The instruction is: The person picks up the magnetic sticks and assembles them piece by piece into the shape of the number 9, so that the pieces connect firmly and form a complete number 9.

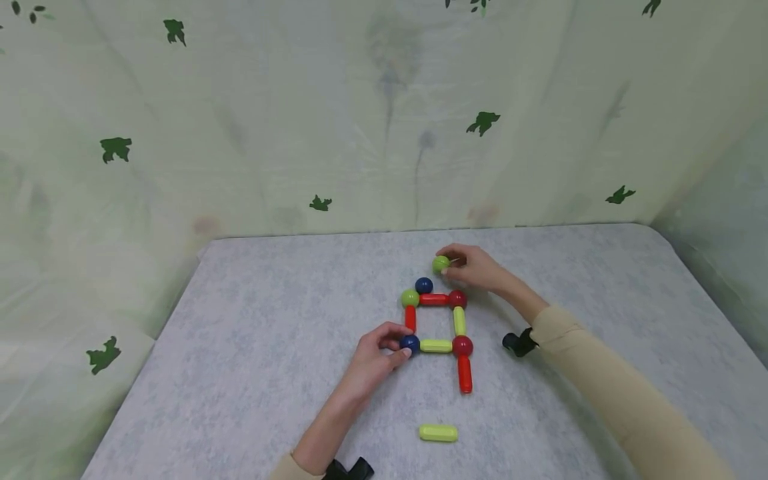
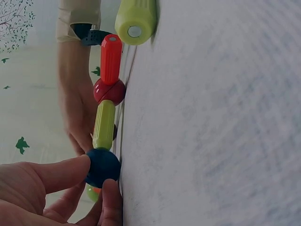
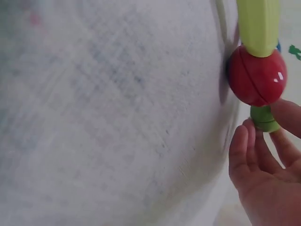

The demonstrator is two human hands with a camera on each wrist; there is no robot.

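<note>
My left hand (image 1: 373, 363) pinches a blue ball (image 1: 410, 345) at the near left corner of a square of rods and balls. In the left wrist view, thumb and fingers sit on either side of that blue ball (image 2: 103, 167). At the far side, my right hand (image 1: 477, 268) holds a light green ball (image 1: 441, 265) between thumb and fingers. A second blue ball (image 1: 423, 285) lies just behind the square. The square has a green ball (image 1: 410, 298), two red balls (image 1: 463, 346), red rods (image 1: 434, 300) and yellow-green rods (image 1: 436, 346).
One red rod (image 1: 465, 375) sticks out toward me from the near right red ball. Closer to me lies a loose yellow-green rod (image 1: 438, 433). The grey table (image 1: 258, 347) ends at a pale curtain (image 1: 270, 133) with green leaf-like shapes.
</note>
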